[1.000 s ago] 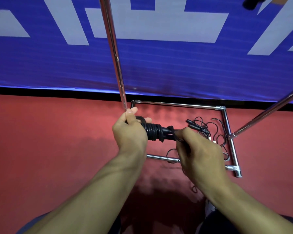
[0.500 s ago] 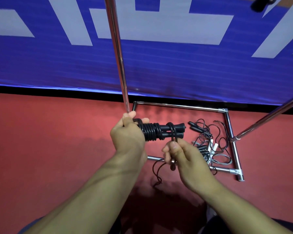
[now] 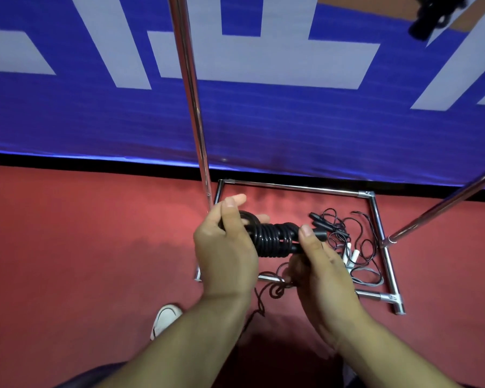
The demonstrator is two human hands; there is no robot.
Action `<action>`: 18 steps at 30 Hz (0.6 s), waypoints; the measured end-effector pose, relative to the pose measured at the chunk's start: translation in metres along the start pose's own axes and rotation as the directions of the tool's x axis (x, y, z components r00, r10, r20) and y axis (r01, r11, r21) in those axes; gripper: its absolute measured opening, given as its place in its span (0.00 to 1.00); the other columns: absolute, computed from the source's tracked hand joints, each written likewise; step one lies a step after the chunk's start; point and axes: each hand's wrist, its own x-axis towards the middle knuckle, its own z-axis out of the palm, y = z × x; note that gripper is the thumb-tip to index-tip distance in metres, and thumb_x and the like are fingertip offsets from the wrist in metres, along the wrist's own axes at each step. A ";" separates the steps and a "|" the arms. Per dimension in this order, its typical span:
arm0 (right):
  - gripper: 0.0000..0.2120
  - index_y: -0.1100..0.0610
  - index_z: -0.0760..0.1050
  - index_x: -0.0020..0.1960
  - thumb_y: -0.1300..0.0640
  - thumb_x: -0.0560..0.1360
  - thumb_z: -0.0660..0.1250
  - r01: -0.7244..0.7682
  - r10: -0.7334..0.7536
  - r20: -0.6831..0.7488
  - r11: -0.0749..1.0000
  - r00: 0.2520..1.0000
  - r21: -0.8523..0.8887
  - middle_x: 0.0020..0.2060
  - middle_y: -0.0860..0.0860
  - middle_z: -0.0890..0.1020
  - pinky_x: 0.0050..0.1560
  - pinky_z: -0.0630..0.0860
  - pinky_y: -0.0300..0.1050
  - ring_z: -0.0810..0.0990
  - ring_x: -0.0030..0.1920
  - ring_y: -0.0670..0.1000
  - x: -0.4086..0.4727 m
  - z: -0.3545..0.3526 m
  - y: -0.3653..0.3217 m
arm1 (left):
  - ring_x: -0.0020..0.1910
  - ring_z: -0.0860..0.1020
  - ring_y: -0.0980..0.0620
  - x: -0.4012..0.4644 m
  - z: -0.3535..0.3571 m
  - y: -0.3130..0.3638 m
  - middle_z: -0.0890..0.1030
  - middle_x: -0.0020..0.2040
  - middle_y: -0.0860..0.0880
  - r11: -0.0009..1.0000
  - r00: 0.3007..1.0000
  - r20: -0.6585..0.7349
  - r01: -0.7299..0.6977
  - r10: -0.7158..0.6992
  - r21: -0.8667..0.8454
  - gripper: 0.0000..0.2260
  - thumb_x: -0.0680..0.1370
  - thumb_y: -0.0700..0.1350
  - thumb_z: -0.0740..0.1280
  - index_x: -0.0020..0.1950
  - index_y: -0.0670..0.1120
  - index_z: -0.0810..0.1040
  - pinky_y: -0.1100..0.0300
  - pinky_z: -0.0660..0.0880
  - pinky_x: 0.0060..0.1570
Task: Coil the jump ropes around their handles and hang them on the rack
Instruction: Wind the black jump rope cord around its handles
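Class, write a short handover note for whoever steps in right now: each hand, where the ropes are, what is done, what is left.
Left hand: grip on one end of the black jump rope bundle.
Right hand: grip on the bundle's other end; a loose rope tail hangs below.
Done: most of this rope is coiled round its handles.
Left: wind the tail, hang the bundle on the rack, then coil the tangled ropes lying on the floor inside the rack's base.

The coiled jump rope [image 3: 272, 238] sits between both hands, before the rack base [image 3: 375, 208], where loose ropes [image 3: 356, 247] lie.
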 end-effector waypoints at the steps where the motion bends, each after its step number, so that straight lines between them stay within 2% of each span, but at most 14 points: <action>1: 0.25 0.59 0.75 0.40 0.36 0.68 0.70 -0.020 0.021 -0.014 0.999 1.000 0.034 0.23 0.46 0.64 0.36 0.64 0.50 0.64 0.25 0.47 0.001 0.001 -0.002 | 0.35 0.83 0.51 0.000 0.001 -0.002 0.85 0.34 0.48 1.000 1.000 0.002 -0.015 0.015 0.015 0.14 0.85 0.49 0.57 0.47 0.53 0.81 0.60 0.79 0.35; 3: 0.17 0.53 0.76 0.36 0.39 0.70 0.69 -0.030 0.031 -0.021 0.999 0.999 0.023 0.22 0.44 0.64 0.34 0.64 0.48 0.63 0.24 0.45 -0.001 0.003 -0.005 | 0.35 0.83 0.50 0.000 0.003 -0.003 0.85 0.34 0.48 1.000 1.000 -0.008 0.010 -0.010 0.020 0.14 0.85 0.49 0.58 0.46 0.53 0.80 0.56 0.80 0.36; 6: 0.16 0.46 0.76 0.32 0.34 0.67 0.67 0.052 -0.054 -0.017 0.990 0.998 -0.131 0.25 0.43 0.69 0.37 0.67 0.52 0.66 0.27 0.45 -0.007 0.003 -0.008 | 0.32 0.83 0.52 0.002 0.005 -0.002 0.84 0.33 0.48 0.994 0.994 -0.020 0.108 -0.108 -0.020 0.14 0.85 0.48 0.57 0.47 0.52 0.80 0.51 0.82 0.36; 8: 0.14 0.42 0.76 0.36 0.33 0.69 0.63 0.131 -0.133 0.015 0.949 0.991 -0.287 0.29 0.40 0.74 0.42 0.71 0.51 0.70 0.32 0.43 -0.009 0.000 -0.010 | 0.30 0.82 0.53 0.003 0.006 0.000 0.84 0.31 0.49 0.981 0.984 -0.032 0.175 -0.178 -0.084 0.13 0.85 0.47 0.57 0.48 0.51 0.80 0.51 0.83 0.35; 10: 0.11 0.37 0.73 0.40 0.33 0.72 0.59 0.198 -0.177 0.091 0.906 0.980 -0.373 0.32 0.37 0.76 0.45 0.69 0.42 0.71 0.35 0.39 -0.012 -0.003 -0.008 | 0.29 0.81 0.54 0.008 0.007 0.003 0.83 0.29 0.49 0.975 0.979 -0.048 0.190 -0.197 -0.116 0.13 0.86 0.47 0.57 0.48 0.50 0.79 0.55 0.82 0.33; 13: 0.16 0.38 0.74 0.45 0.33 0.74 0.51 0.244 -0.150 0.224 0.838 0.963 -0.489 0.32 0.39 0.74 0.43 0.67 0.40 0.71 0.35 0.40 -0.018 -0.007 0.003 | 0.25 0.78 0.57 0.020 0.005 0.008 0.81 0.26 0.52 0.954 0.962 -0.095 0.233 -0.254 -0.189 0.13 0.86 0.48 0.56 0.48 0.50 0.78 0.60 0.78 0.28; 14: 0.17 0.41 0.75 0.47 0.35 0.76 0.50 0.313 -0.157 0.311 0.772 0.937 -0.553 0.32 0.38 0.73 0.41 0.66 0.37 0.71 0.35 0.40 -0.019 -0.011 0.008 | 0.24 0.78 0.57 0.023 0.003 0.009 0.81 0.26 0.52 0.947 0.955 -0.110 0.249 -0.275 -0.203 0.13 0.86 0.48 0.56 0.48 0.50 0.78 0.61 0.78 0.27; 16: 0.18 0.46 0.75 0.52 0.41 0.80 0.49 0.484 -0.171 0.474 0.549 0.863 -0.682 0.33 0.37 0.72 0.41 0.65 0.34 0.71 0.39 0.39 -0.019 -0.016 0.015 | 0.25 0.77 0.55 0.026 0.000 0.011 0.80 0.25 0.53 0.943 0.952 -0.119 0.253 -0.283 -0.217 0.13 0.86 0.48 0.56 0.48 0.50 0.78 0.59 0.79 0.30; 17: 0.18 0.48 0.74 0.53 0.42 0.80 0.49 0.534 -0.171 0.517 0.445 0.839 -0.719 0.34 0.36 0.71 0.42 0.65 0.36 0.70 0.40 0.39 -0.017 -0.018 0.016 | 0.27 0.77 0.54 0.026 -0.002 0.011 0.80 0.26 0.52 0.945 0.954 -0.114 0.250 -0.278 -0.212 0.13 0.86 0.48 0.57 0.48 0.50 0.79 0.57 0.79 0.33; 18: 0.17 0.49 0.74 0.54 0.43 0.80 0.49 0.548 -0.168 0.528 0.385 0.833 -0.742 0.35 0.35 0.70 0.43 0.66 0.37 0.70 0.41 0.39 -0.014 -0.020 0.017 | 0.27 0.78 0.54 0.025 -0.003 0.011 0.81 0.26 0.52 0.947 0.956 -0.108 0.249 -0.274 -0.202 0.13 0.86 0.48 0.57 0.48 0.50 0.79 0.55 0.80 0.36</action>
